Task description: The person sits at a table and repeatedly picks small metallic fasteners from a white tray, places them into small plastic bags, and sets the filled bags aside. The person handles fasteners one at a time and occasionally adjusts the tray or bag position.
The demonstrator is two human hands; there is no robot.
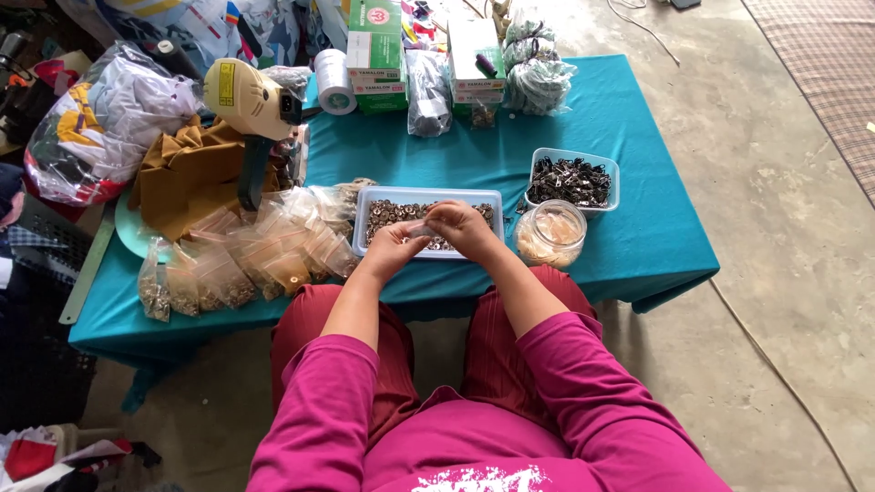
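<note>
My left hand (392, 248) and my right hand (462, 228) meet over the near edge of a shallow white tray (428, 194) filled with small metal fasteners. Together they pinch a small clear plastic bag (422, 231) between the fingertips. What is inside the bag is too small to tell. Left of the tray lies a spread of small filled plastic bags (264, 260) of the same kind of metal pieces.
The low table has a teal cloth (638, 228). A clear jar (550, 234) and a white tub of dark clips (571, 180) stand right of the tray. A yellow hand tool (248, 105), brown fabric (187, 173), tape roll (334, 80), boxes (375, 50) and bagged goods sit behind.
</note>
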